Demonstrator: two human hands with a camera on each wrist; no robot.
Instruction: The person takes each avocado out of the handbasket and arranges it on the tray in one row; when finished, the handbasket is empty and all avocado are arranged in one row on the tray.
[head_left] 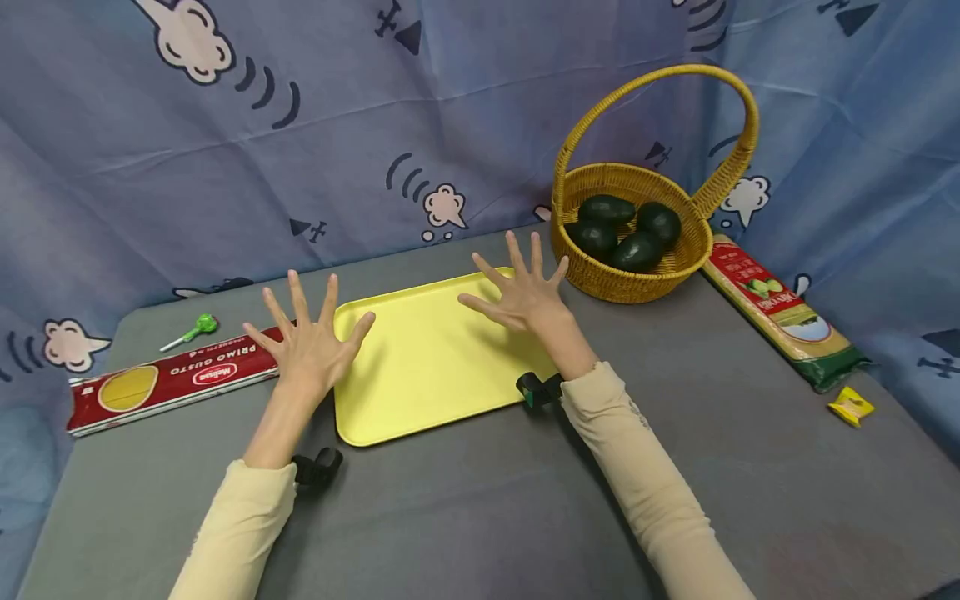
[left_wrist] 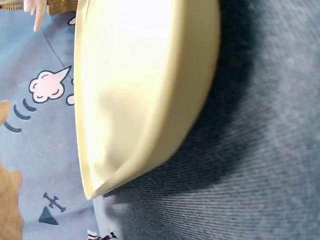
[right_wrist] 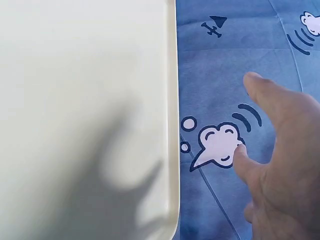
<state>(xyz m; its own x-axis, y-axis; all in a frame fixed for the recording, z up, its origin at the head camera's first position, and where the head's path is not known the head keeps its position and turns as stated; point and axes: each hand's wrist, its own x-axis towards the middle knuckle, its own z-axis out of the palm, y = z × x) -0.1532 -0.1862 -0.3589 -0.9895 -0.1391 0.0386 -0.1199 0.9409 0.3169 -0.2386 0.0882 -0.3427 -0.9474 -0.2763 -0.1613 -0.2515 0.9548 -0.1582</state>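
Observation:
Both hands are spread wide and hold nothing. My left hand (head_left: 309,350) is over the left edge of a yellow tray (head_left: 427,358), beside a red spaghetti pack (head_left: 187,375). Over the tray's right part hovers my right hand (head_left: 528,296), fingers splayed, near a wicker basket (head_left: 622,287). Inside the basket lie several dark green avocados (head_left: 637,252). In the left wrist view the tray (left_wrist: 125,90) fills the middle, with part of the left hand (left_wrist: 9,200) at the edge. The right wrist view shows the right hand (right_wrist: 290,165) and its shadow on the tray (right_wrist: 100,65).
A green lollipop (head_left: 204,324) lies behind the red pack. Right of the basket, a second pasta pack (head_left: 783,308) with a green end leans along the table's edge, with a small yellow wrapped candy (head_left: 851,406) nearby. A patterned blue curtain (head_left: 360,108) hangs behind the grey table (head_left: 450,517).

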